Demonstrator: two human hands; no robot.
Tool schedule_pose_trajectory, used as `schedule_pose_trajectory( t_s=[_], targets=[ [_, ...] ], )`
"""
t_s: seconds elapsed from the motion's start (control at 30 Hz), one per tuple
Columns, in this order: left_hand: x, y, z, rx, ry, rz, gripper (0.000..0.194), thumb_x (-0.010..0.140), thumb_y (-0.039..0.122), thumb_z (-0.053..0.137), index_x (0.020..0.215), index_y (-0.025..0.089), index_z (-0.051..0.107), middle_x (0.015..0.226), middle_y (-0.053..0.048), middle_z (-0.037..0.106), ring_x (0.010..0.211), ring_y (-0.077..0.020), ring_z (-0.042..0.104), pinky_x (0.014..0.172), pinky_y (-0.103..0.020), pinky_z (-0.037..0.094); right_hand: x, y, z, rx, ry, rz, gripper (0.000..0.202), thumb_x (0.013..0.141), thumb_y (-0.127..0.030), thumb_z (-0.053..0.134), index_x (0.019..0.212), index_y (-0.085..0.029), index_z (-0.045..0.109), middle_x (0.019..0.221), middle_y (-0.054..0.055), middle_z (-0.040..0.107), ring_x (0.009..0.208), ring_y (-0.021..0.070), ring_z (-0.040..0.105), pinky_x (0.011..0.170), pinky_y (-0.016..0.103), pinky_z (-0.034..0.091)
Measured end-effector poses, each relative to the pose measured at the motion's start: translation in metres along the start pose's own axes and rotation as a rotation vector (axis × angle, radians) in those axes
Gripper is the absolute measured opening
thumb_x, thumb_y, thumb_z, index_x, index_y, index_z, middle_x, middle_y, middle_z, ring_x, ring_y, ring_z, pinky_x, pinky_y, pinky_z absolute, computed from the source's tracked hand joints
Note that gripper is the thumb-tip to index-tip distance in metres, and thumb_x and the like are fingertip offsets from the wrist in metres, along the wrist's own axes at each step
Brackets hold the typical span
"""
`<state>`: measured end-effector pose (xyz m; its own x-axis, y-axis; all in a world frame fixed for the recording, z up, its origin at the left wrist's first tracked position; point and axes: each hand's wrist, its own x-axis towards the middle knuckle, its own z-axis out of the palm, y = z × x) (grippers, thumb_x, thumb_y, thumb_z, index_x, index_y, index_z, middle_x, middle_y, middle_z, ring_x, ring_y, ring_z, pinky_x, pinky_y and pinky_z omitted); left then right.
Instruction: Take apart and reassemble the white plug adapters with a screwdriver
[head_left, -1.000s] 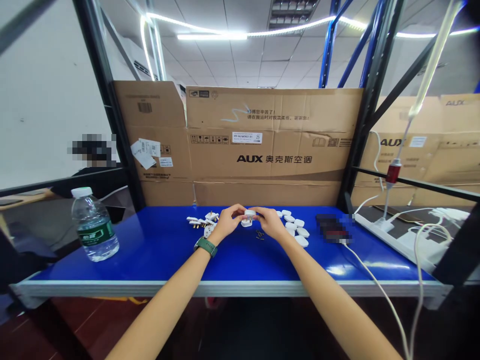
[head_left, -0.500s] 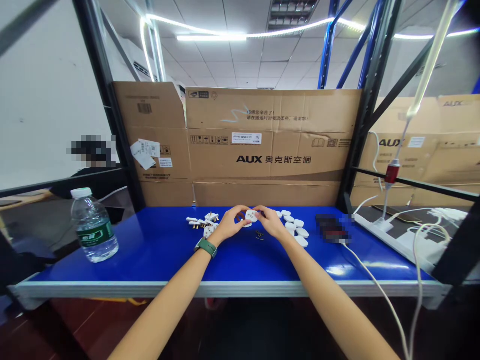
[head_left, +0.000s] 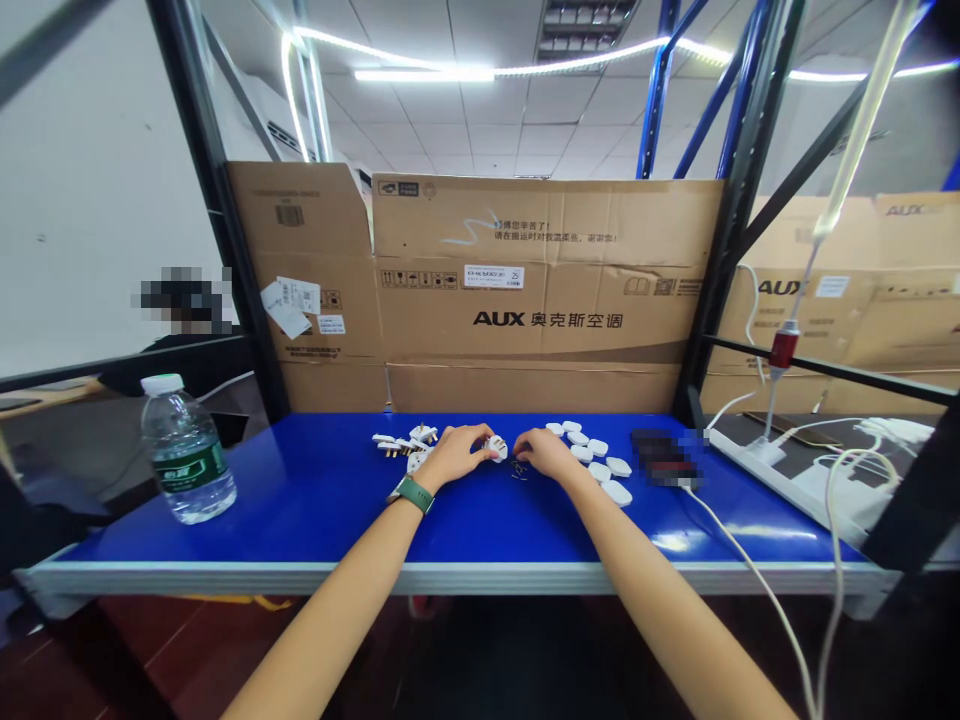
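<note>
My left hand, a green-banded watch on its wrist, pinches a white plug body above the middle of the blue table. Its slotted face is partly visible. Just to the right, my right hand reaches down with fingertips together at a small pile of dark and brassy screw-like pieces. Whether a piece is between those fingers is too small to tell. Several white plugs with metal pins lie in a heap left of my left hand. Rounded white covers are spread out beyond my right wrist.
A water bottle stands at the table's left. To the right lie a dark blurred device with a white cable and a power strip. A cardboard panel closes the back. A person is at the far left.
My right hand has let go of the plug body and lowered to the small pieces. The left hand keeps the plug, now slightly lower. The nearest white covers have shifted right.
</note>
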<state>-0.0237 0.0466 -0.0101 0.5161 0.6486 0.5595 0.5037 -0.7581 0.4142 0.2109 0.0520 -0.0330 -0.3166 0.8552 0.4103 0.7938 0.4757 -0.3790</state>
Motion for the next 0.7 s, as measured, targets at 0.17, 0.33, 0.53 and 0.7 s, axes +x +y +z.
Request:
schedule_pose_trajectory(
  t_s=[0.17,0.33,0.53,0.7],
  targets=[
    [-0.001,-0.003,0.001,0.079,-0.072,-0.087,0.027,0.084,0.042,0.071,0.108,0.029,0.070,0.100,0.001,0.076,0.094,-0.0218,0.069,0.084,-0.028,0.046,0.001,-0.006,-0.003,-0.019,-0.114,0.038,0.017,0.077,-0.011,0.072,0.084,-0.024,0.080,0.085,0.003,0.077,0.082,0.0186,0.071,0.077,0.024,0.049],
    [0.000,-0.003,0.003,0.144,-0.088,-0.117,0.032,0.086,0.042,0.071,0.114,0.029,0.068,0.111,-0.001,0.073,0.105,-0.0228,0.067,0.092,-0.030,0.045,0.000,-0.013,-0.007,-0.050,-0.160,0.051,0.015,0.080,-0.013,0.071,0.087,-0.023,0.080,0.089,0.003,0.078,0.087,0.0186,0.071,0.080,0.022,0.047],
    [0.002,-0.006,0.003,0.131,-0.176,-0.034,0.033,0.080,0.047,0.076,0.102,0.022,0.073,0.103,-0.005,0.068,0.090,-0.0208,0.064,0.081,-0.029,0.047,-0.003,-0.018,-0.008,-0.095,-0.137,0.061,0.014,0.083,-0.014,0.068,0.087,-0.021,0.079,0.095,0.007,0.078,0.093,0.0220,0.071,0.083,0.025,0.047],
    [-0.002,-0.006,0.002,0.140,-0.278,-0.056,0.041,0.077,0.053,0.077,0.102,0.021,0.071,0.104,-0.006,0.067,0.090,-0.0219,0.064,0.078,-0.029,0.047,-0.005,-0.022,-0.012,-0.071,-0.033,0.057,0.019,0.087,-0.012,0.059,0.093,-0.020,0.076,0.095,0.008,0.077,0.090,0.0214,0.071,0.079,0.026,0.047]
  ],
)
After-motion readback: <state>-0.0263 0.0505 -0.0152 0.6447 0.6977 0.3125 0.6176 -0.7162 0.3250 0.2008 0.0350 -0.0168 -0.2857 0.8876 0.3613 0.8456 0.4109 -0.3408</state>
